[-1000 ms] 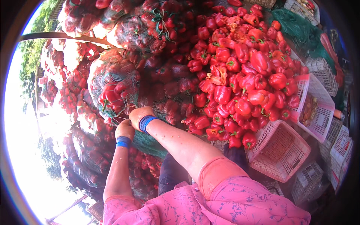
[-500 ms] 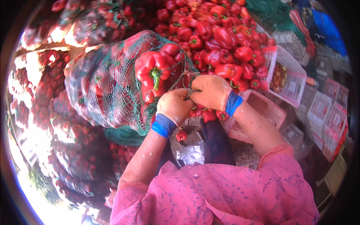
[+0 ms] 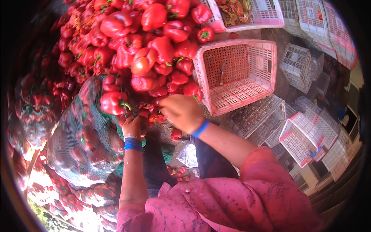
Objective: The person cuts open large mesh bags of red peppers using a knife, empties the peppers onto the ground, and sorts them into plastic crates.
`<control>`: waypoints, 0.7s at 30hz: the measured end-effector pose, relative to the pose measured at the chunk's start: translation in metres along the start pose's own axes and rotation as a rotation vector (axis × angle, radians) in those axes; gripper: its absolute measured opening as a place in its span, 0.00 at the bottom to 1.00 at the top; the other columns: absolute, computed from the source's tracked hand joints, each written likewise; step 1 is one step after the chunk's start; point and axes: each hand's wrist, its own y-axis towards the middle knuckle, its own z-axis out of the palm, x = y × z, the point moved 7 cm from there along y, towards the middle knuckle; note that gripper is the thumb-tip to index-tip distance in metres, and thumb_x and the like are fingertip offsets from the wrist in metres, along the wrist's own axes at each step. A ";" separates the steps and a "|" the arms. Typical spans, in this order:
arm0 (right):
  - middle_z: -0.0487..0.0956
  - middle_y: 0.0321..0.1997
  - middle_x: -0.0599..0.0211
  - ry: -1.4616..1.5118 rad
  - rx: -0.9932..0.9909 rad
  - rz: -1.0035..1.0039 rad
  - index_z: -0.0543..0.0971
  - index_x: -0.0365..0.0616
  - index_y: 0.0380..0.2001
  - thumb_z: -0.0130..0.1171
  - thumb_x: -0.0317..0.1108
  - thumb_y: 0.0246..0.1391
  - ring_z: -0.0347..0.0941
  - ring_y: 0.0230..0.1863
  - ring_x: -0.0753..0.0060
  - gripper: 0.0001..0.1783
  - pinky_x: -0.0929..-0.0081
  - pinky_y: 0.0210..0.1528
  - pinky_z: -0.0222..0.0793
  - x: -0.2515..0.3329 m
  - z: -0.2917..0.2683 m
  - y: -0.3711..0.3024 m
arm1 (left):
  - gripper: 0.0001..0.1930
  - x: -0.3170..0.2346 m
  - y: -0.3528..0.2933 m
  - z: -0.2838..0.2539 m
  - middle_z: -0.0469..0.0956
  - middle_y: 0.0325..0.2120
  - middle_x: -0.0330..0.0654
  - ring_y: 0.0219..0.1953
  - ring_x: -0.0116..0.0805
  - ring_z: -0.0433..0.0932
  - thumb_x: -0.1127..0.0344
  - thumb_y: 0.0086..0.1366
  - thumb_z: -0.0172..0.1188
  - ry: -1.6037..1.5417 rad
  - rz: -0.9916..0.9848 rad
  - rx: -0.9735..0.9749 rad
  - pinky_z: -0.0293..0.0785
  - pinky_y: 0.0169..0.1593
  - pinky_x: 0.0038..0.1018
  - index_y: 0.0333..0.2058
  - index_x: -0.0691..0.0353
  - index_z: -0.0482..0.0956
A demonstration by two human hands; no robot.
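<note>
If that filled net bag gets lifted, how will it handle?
Likely heavy: the net bag bulges with its load. Probably floppy, since the thin mesh follows the lumps inside. The big red pepper at its end, near the left hand, looks glossy and may be slippery.

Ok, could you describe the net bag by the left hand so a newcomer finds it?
Find the heap of loose red peppers at upper left. Just below it, a bulging green net bag has its mouth beside the left hand. Unlike the filled bags farther left, an uncovered red pepper with a green stem shows there.
</note>
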 end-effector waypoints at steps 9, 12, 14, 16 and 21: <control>0.81 0.45 0.41 -0.648 -0.136 1.350 0.80 0.42 0.47 0.60 0.51 0.55 0.78 0.49 0.40 0.25 0.53 0.52 0.73 -0.404 -0.118 -0.110 | 0.03 0.007 0.010 0.037 0.66 0.15 0.28 0.14 0.16 0.60 0.71 0.63 0.60 0.095 -0.049 -0.156 0.52 0.18 0.19 0.29 0.60 0.78; 0.79 0.49 0.35 -0.512 -0.153 1.522 0.79 0.39 0.48 0.59 0.53 0.53 0.76 0.53 0.36 0.29 0.49 0.53 0.72 -0.464 -0.094 -0.120 | 0.02 0.005 0.012 0.048 0.65 0.15 0.27 0.14 0.16 0.59 0.71 0.64 0.58 0.094 -0.048 -0.112 0.51 0.17 0.18 0.32 0.61 0.78; 0.79 0.48 0.37 -0.455 -0.114 1.514 0.76 0.39 0.52 0.57 0.53 0.55 0.77 0.52 0.39 0.30 0.48 0.52 0.73 -0.491 -0.075 -0.111 | 0.02 0.005 0.012 0.051 0.65 0.15 0.27 0.14 0.15 0.58 0.71 0.65 0.58 0.084 -0.044 -0.137 0.51 0.17 0.18 0.34 0.61 0.78; 0.81 0.47 0.42 -0.425 0.034 1.439 0.72 0.40 0.59 0.53 0.54 0.61 0.79 0.49 0.42 0.32 0.46 0.48 0.75 -0.523 -0.056 -0.111 | 0.02 0.007 0.018 0.052 0.65 0.15 0.27 0.14 0.15 0.58 0.71 0.65 0.58 0.106 -0.055 -0.137 0.51 0.17 0.18 0.34 0.61 0.78; 0.83 0.46 0.51 -0.334 0.176 1.569 0.74 0.43 0.60 0.50 0.53 0.64 0.81 0.46 0.54 0.30 0.55 0.45 0.77 -0.586 -0.019 -0.132 | 0.03 0.008 0.019 0.059 0.66 0.16 0.28 0.14 0.16 0.59 0.73 0.63 0.59 0.049 -0.100 -0.164 0.50 0.18 0.18 0.35 0.64 0.79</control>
